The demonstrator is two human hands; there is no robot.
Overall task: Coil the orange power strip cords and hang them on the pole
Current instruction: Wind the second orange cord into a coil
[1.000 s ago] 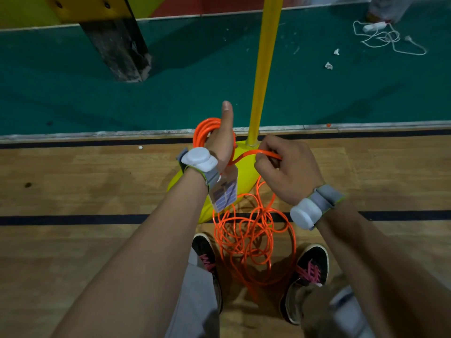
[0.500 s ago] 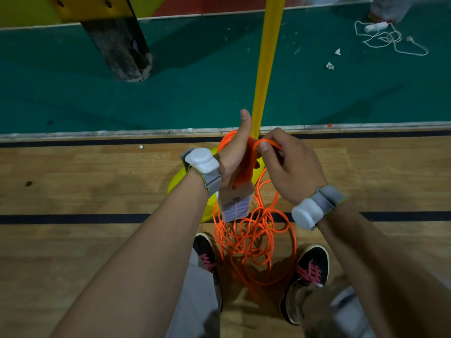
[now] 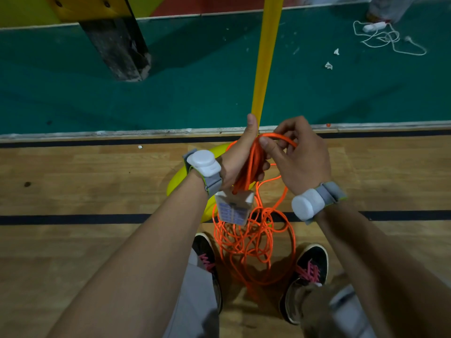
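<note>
Left hand (image 3: 240,159) clenched round gathered loops of orange cord (image 3: 249,167); right hand (image 3: 301,159) pinching topmost loop. Power strip block (image 3: 233,209) dangles under left fist; slack heaped on floor (image 3: 97,191) between shoes (image 3: 310,262), beside yellow pole (image 3: 266,57). Cord thin, limp, light, snag-prone: hold at bundled loops

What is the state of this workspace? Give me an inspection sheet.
Surface: wooden floor with black lines, green floor beyond.
Job's things: orange cord partly coiled, the rest tangled on the floor; its power strip hangs under the left hand; yellow pole stands beyond, bare in view.
Clutter: white paper scraps on the green floor.
Hands: left hand grips the coiled loops, thumb up; right hand pinches a loop at the coil's top.
Cables: a white cord with its strip lies far right.
Surroundings: dark post far left; the person's shoes flank the tangle.
</note>
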